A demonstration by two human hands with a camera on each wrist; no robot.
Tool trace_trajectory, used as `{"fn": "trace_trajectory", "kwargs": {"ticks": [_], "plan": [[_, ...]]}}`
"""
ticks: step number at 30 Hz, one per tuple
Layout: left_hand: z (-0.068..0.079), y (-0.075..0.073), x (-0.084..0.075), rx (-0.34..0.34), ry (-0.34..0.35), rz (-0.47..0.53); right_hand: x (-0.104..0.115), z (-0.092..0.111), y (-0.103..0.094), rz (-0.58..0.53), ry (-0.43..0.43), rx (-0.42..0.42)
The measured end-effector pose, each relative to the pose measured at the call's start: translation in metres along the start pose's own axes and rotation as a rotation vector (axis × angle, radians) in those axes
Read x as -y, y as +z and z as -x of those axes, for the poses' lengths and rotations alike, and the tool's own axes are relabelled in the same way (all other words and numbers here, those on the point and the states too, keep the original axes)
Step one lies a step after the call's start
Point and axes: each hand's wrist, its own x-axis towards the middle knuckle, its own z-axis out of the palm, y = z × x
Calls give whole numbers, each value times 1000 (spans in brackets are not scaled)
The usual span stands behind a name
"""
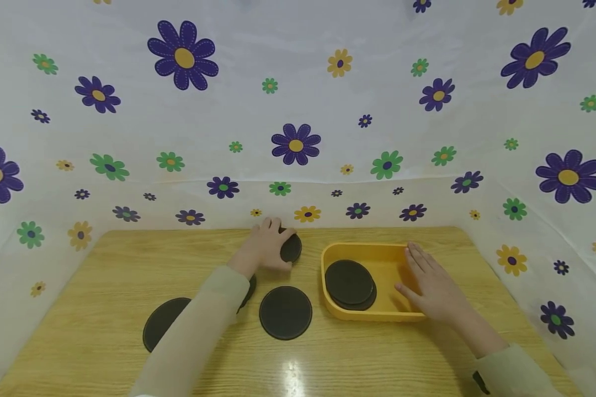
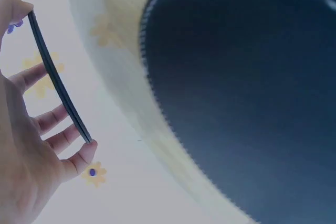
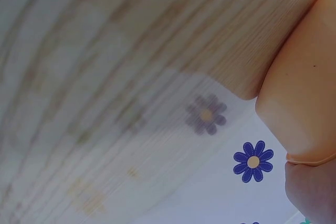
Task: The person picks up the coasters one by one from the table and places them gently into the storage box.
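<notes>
In the head view my left hand (image 1: 264,247) holds a round black coaster (image 1: 291,248) by its edge above the back of the table. Seen edge-on in the left wrist view, this coaster (image 2: 58,80) spans between the thumb and fingers. My right hand (image 1: 436,292) rests with straight fingers on the right side of a yellow tray (image 1: 377,316), its thumb towards the inside. Two black coasters (image 1: 349,281) overlap at the tray's left end. The right wrist view shows the tray's outer wall (image 3: 304,77) and only a little of the hand.
A black coaster (image 1: 285,312) lies flat on the wooden table (image 1: 258,364), left of the tray. Another coaster (image 1: 165,321) and one more (image 1: 250,288) are partly hidden by my left arm. A flower-patterned white cloth (image 1: 248,110) hangs behind and at both sides.
</notes>
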Motion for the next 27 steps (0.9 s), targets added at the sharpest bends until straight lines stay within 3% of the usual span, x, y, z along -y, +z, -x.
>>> {"fn": "trace_trajectory", "kwargs": {"ticks": [15, 27], "plan": [[1, -36, -33, -67, 145, -55, 0, 1, 0, 2, 4, -3], [1, -45, -71, -77, 252, -112, -1, 1, 0, 6, -10, -20]]}}
